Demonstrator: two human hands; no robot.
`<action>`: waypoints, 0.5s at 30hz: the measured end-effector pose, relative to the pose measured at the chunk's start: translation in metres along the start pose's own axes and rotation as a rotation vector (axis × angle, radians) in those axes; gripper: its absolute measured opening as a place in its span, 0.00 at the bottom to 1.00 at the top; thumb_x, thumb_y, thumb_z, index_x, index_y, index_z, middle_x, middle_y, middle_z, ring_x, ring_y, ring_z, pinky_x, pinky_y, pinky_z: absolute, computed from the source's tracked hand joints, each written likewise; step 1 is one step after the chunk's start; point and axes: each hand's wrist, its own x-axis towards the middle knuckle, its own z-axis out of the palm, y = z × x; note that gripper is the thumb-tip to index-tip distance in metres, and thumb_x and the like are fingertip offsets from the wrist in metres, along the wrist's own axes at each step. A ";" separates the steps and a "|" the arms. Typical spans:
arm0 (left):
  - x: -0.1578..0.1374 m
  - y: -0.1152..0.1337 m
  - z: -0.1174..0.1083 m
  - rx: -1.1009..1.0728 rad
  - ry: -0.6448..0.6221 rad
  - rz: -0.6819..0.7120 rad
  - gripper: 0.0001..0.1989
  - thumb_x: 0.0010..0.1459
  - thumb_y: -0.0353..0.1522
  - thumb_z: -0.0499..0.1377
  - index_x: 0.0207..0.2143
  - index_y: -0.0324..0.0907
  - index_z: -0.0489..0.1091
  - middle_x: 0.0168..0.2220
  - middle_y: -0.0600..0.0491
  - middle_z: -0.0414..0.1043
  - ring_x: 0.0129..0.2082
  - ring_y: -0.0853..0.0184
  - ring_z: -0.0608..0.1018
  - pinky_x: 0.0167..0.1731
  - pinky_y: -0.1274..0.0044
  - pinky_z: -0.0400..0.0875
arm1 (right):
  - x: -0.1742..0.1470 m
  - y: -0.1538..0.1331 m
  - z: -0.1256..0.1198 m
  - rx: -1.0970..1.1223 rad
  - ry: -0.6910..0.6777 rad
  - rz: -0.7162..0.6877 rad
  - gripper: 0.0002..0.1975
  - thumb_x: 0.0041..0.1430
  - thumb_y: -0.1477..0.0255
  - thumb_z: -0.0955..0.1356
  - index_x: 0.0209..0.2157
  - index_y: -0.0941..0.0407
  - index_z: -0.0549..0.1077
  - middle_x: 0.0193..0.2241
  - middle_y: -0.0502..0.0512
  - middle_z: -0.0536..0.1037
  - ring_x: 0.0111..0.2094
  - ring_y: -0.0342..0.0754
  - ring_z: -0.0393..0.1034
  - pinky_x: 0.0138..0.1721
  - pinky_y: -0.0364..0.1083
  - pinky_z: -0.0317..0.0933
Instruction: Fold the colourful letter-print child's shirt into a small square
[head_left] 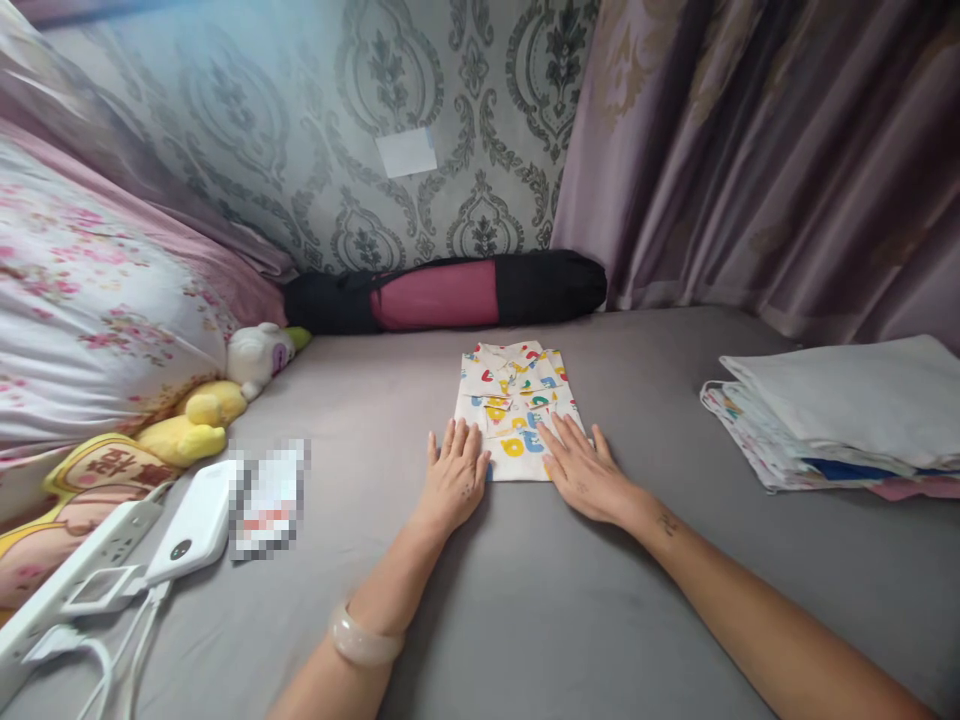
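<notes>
A folded shirt (517, 415), cream with red, yellow, blue and green prints, lies flat on the grey bed sheet (600, 600). Its collar points away from me. My left hand (456, 475) rests flat on the shirt's near left edge, fingers stretched out. Across from it, my right hand (585, 470) lies flat over the near right edge with its fingers spread. Neither hand grips anything. A pale bangle (366, 638) circles my left wrist.
At the right sits a stack of folded cloth (847, 400). A black and pink long bag (442, 292) lies along the wall. On the left are plush toys (199, 425), a power strip (82, 585), a white power bank (196, 520) with cables, and a blurred packet (270, 500).
</notes>
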 end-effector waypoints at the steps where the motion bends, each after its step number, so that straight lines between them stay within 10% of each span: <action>1: 0.000 -0.002 0.000 0.007 0.010 -0.016 0.28 0.66 0.40 0.36 0.63 0.38 0.52 0.65 0.43 0.48 0.66 0.56 0.49 0.61 0.54 0.43 | 0.000 0.003 -0.001 -0.011 0.014 0.022 0.29 0.66 0.62 0.47 0.66 0.54 0.43 0.67 0.56 0.40 0.66 0.53 0.32 0.63 0.63 0.29; 15: 0.003 -0.014 0.011 0.003 -0.082 0.000 0.32 0.66 0.45 0.34 0.64 0.34 0.49 0.65 0.41 0.47 0.66 0.54 0.48 0.61 0.53 0.41 | 0.001 0.014 0.003 -0.024 -0.030 0.088 0.30 0.65 0.61 0.47 0.66 0.56 0.45 0.67 0.58 0.42 0.66 0.54 0.33 0.63 0.62 0.31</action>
